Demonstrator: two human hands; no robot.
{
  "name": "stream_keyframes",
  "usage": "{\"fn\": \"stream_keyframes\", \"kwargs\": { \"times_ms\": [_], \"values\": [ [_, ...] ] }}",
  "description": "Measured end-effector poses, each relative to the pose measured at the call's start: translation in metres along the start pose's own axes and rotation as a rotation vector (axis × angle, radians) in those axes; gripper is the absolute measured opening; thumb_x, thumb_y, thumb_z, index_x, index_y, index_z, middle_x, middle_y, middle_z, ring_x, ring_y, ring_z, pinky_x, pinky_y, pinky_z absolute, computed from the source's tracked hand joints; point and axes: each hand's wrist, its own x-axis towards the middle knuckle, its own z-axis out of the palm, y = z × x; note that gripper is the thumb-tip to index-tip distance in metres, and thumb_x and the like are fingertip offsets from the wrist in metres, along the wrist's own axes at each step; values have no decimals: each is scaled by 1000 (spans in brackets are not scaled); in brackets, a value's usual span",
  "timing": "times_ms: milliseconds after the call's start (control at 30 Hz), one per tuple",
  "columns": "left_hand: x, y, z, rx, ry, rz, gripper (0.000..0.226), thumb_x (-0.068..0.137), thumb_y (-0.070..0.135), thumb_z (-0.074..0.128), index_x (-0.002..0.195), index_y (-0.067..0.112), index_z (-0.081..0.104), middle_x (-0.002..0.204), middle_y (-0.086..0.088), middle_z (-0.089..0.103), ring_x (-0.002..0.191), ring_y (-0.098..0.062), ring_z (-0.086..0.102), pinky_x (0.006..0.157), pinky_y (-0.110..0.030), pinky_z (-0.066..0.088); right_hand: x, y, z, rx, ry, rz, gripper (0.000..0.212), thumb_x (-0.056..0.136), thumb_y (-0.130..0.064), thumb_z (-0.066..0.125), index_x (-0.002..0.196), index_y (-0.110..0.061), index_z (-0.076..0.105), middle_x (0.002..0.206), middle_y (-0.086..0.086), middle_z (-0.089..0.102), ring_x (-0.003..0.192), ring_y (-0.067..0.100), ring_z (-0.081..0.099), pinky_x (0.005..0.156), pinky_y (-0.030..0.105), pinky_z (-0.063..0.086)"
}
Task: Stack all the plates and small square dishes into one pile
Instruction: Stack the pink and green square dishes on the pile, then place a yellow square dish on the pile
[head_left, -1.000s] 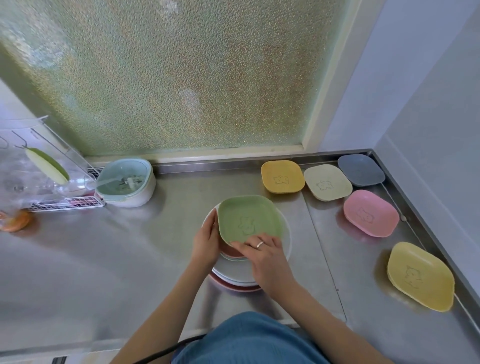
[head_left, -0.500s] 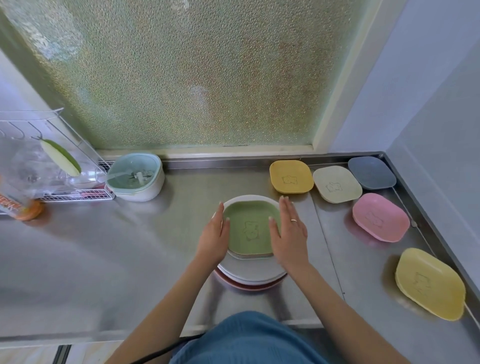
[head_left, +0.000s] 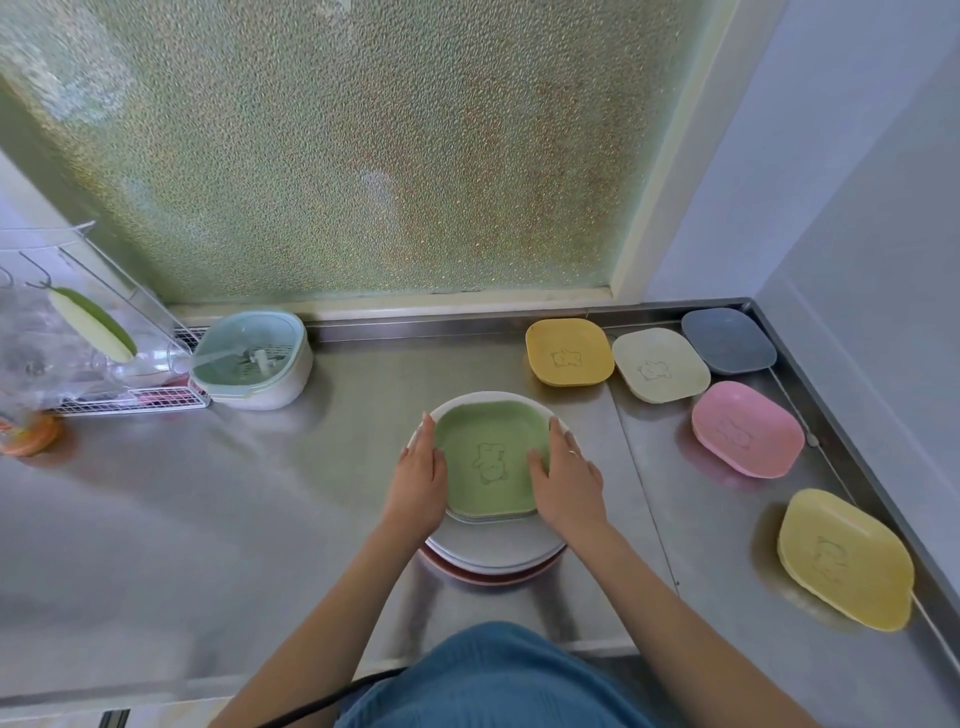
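Observation:
A green square dish (head_left: 488, 457) lies on top of a pile of round plates (head_left: 493, 551) in the middle of the steel counter. My left hand (head_left: 418, 475) rests flat against the dish's left edge, and my right hand (head_left: 566, 478) lies flat against its right edge, fingers straight. Five square dishes lie apart on the right: a mustard one (head_left: 567, 351), a cream one (head_left: 660, 371), a blue-grey one (head_left: 728, 340), a pink one (head_left: 746, 428) and a yellow one (head_left: 844, 558).
A pale green and white lidded container (head_left: 252, 358) stands at the back left beside a wire rack (head_left: 130, 400). The steel counter (head_left: 208, 509) has a raised rim along the back and right wall. A frosted window fills the back.
The green dish was tilted in my hands one second ago; it now lies flat on the pile. My right hand moved from the dish's near edge to its right side.

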Motion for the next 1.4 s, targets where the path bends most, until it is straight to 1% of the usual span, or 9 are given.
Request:
{"fn": "stream_keyframes", "kwargs": {
  "times_ms": [100, 167, 300, 400, 533, 733, 1033, 1267, 1400],
  "values": [
    [3, 0, -4, -43, 7, -7, 49, 101, 20, 26, 149, 10, 19, 153, -10, 31, 143, -25, 27, 118, -39, 20, 3, 3, -4, 45, 34, -40, 56, 99, -41, 25, 149, -20, 12, 154, 3, 27, 144, 19, 18, 115, 48, 14],
    [7, -2, -10, -101, 44, -53, 48, 102, 25, 26, 148, 11, 23, 155, -7, 28, 144, -21, 23, 119, -33, 16, 12, 10, -12, 97, 115, -62, 53, 99, -41, 24, 149, -24, 17, 151, 4, 33, 140, 21, 28, 114, 47, 21],
    [14, -17, -18, -153, 71, -151, 49, 102, 30, 28, 147, 11, 27, 155, -5, 28, 145, -19, 23, 117, -30, 16, 52, 32, -35, 180, 206, 93, 49, 100, -40, 25, 147, -27, 24, 148, 3, 39, 133, 27, 38, 105, 45, 30],
    [14, -22, -19, -115, 24, -188, 46, 102, 27, 28, 144, 8, 35, 151, -9, 35, 142, -22, 30, 114, -28, 21, 90, 51, -40, 117, 78, 119, 48, 99, -35, 28, 147, -33, 21, 153, 0, 29, 137, 25, 33, 105, 49, 30],
    [10, -28, -18, -52, -22, -218, 39, 102, 23, 30, 127, 2, 51, 124, -23, 55, 118, -35, 52, 95, -33, 38, 126, 55, -35, -4, -98, -26, 56, 96, -16, 39, 147, -28, 21, 155, 3, 23, 138, 28, 31, 106, 43, 34],
    [18, -31, -16, -29, -28, -158, 56, 88, 43, 23, 124, 13, 55, 107, -11, 61, 99, -27, 59, 84, -29, 43, 157, 52, -22, -230, -218, -2, 52, 93, -20, 44, 143, -26, 31, 151, 3, 33, 133, 32, 32, 105, 46, 33],
    [20, -33, -13, 39, 2, -98, 52, 92, 42, 20, 121, 15, 54, 108, -6, 62, 97, -23, 60, 86, -28, 45, 152, 60, -10, -241, 99, -30, 25, 90, -13, 47, 102, -14, 69, 107, 13, 65, 99, 33, 56, 73, 34, 45],
    [21, -34, -12, 47, -1, -131, 57, 92, 44, 20, 133, 14, 48, 127, -7, 59, 116, -27, 56, 100, -34, 43, 134, 29, -24, -63, 321, -132, 19, 90, -17, 52, 88, -13, 70, 87, 10, 68, 80, 30, 60, 62, 38, 51],
    [22, -36, -12, 53, -9, -139, 41, 101, 27, 29, 132, 6, 46, 128, -15, 56, 119, -31, 53, 100, -33, 39, 92, 1, -26, -29, 407, -236, 15, 90, -18, 56, 88, -19, 71, 80, 3, 65, 72, 23, 58, 51, 27, 39]
  ]
}}
